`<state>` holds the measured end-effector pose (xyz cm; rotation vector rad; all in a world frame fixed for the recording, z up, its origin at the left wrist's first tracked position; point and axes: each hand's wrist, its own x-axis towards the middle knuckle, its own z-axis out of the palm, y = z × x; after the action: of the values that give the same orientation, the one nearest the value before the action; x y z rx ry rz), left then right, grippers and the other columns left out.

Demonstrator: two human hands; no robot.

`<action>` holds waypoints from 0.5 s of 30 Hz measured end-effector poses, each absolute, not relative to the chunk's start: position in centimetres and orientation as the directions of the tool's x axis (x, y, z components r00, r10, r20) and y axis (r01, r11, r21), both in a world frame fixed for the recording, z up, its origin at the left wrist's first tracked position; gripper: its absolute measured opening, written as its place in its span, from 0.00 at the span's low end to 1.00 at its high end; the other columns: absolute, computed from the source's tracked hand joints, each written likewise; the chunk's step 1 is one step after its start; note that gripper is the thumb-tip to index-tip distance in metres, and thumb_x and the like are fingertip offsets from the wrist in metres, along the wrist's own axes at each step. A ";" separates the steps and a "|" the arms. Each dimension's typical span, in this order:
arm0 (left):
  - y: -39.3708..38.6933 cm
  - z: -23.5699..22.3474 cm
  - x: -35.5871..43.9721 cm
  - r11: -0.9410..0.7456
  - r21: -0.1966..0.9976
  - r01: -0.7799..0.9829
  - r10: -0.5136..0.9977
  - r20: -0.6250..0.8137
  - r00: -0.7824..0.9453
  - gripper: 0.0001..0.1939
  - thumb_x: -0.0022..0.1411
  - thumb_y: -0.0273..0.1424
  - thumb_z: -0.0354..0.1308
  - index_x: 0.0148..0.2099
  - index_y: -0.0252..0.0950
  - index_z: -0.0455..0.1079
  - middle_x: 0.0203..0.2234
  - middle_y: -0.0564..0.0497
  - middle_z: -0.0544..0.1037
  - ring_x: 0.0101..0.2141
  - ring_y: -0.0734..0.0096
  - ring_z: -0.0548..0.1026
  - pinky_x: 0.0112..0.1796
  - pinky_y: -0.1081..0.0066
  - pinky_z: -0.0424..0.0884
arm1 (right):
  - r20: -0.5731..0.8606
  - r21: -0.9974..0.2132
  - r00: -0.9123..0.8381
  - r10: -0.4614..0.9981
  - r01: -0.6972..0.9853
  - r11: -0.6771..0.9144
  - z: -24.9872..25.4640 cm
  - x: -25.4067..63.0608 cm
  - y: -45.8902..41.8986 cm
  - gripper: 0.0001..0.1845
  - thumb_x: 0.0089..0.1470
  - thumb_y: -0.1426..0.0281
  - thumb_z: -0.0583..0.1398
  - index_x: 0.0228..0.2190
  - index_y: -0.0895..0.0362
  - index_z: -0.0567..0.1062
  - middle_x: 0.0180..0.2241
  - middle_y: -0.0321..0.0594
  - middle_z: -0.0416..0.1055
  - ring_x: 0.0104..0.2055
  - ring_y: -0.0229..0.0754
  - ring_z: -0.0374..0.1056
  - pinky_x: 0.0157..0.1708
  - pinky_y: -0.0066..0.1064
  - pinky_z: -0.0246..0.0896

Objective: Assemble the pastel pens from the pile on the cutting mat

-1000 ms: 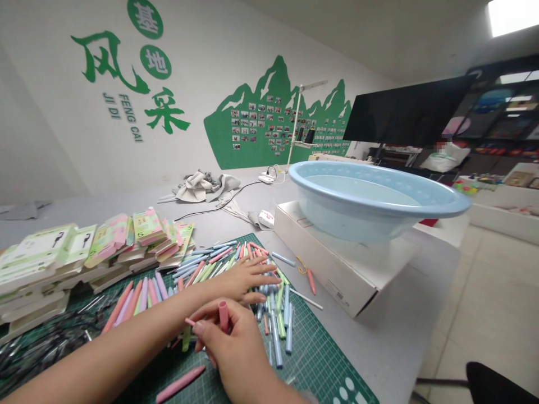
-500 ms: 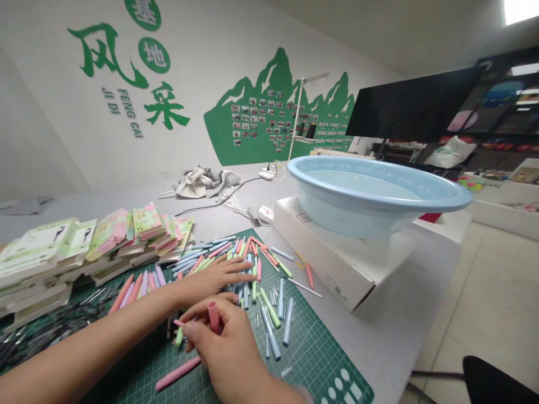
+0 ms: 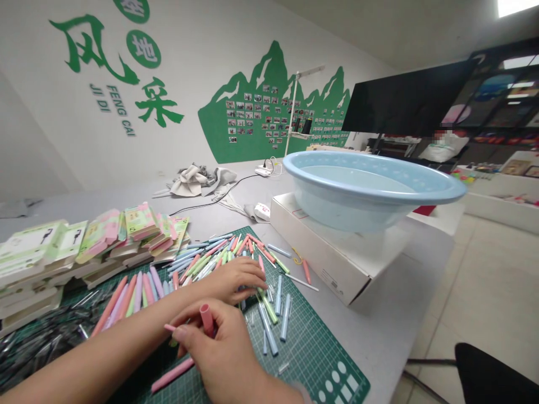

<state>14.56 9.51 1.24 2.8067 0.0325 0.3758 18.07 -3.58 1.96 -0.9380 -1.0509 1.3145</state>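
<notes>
My right hand is closed around a short pink pen barrel, its hollow end facing up. Between that thumb and forefinger a thin pink piece sticks out to the left. My left hand reaches across above it, over the heap of coloured pen parts. Its fingers bend downward and thumb and fingers stay apart; what lies under them is partly hidden. Beside my right hand another pink tube lies on the green cutting mat. Blue tubes and a green tube lie right of my left hand.
Stacked paper boxes and a dark heap of thin pieces lie at left. A light blue basin stands on a white carton at right. Crumpled grey cloth and a cable lie at the back.
My left hand has moved a little right over the pen parts, and its spread fingers have curled down. My right hand keeps its hold on the pink barrel. The view has shifted slightly.
</notes>
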 end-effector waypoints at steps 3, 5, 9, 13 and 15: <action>9.1 0.9 14.9 -0.949 0.312 -0.050 0.027 0.236 0.971 0.17 0.61 0.22 0.47 0.47 0.41 0.72 0.40 0.49 0.78 0.45 0.65 0.70 0.49 0.62 0.63 | 0.070 -0.958 -0.013 0.997 -0.278 0.064 2.0 18.1 -3.6 0.04 0.45 0.73 0.63 0.27 0.60 0.78 0.18 0.31 0.65 0.22 0.34 0.62 0.24 0.25 0.57; 9.4 0.7 14.2 -0.941 0.335 -0.038 0.045 0.238 0.970 0.17 0.61 0.21 0.47 0.45 0.41 0.72 0.40 0.49 0.78 0.45 0.66 0.70 0.49 0.63 0.63 | 0.055 -0.952 -0.026 0.998 -0.303 0.044 2.3 18.1 -3.7 0.04 0.45 0.75 0.62 0.27 0.59 0.78 0.18 0.31 0.65 0.22 0.34 0.62 0.24 0.25 0.58; 10.7 0.7 12.3 -0.916 0.397 0.053 0.169 0.262 0.950 0.16 0.59 0.19 0.48 0.41 0.40 0.74 0.40 0.50 0.77 0.46 0.68 0.70 0.50 0.65 0.64 | 0.001 -0.941 -0.091 0.996 -0.337 -0.030 2.6 18.0 -3.9 0.05 0.44 0.76 0.62 0.26 0.57 0.78 0.17 0.29 0.62 0.21 0.33 0.61 0.22 0.23 0.61; 11.4 1.1 11.3 -0.904 0.408 0.130 0.261 0.285 0.922 0.18 0.57 0.17 0.47 0.40 0.39 0.74 0.40 0.50 0.77 0.47 0.68 0.70 0.51 0.64 0.63 | -0.035 -0.934 -0.154 0.987 -0.347 -0.087 2.0 17.5 -3.9 0.04 0.43 0.72 0.63 0.26 0.57 0.78 0.19 0.30 0.60 0.19 0.33 0.60 0.19 0.24 0.65; 11.3 1.2 11.2 -0.913 0.381 0.144 0.253 0.253 0.934 0.21 0.56 0.17 0.47 0.44 0.41 0.73 0.44 0.51 0.76 0.50 0.67 0.68 0.54 0.62 0.61 | -0.030 -0.936 -0.171 0.985 -0.340 -0.088 1.5 17.3 -4.0 0.05 0.44 0.70 0.63 0.27 0.57 0.78 0.20 0.30 0.59 0.19 0.33 0.60 0.19 0.25 0.66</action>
<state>11.18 11.34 1.17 2.7296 0.2900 0.4241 17.29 -3.96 1.52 -0.9018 -1.0258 1.5191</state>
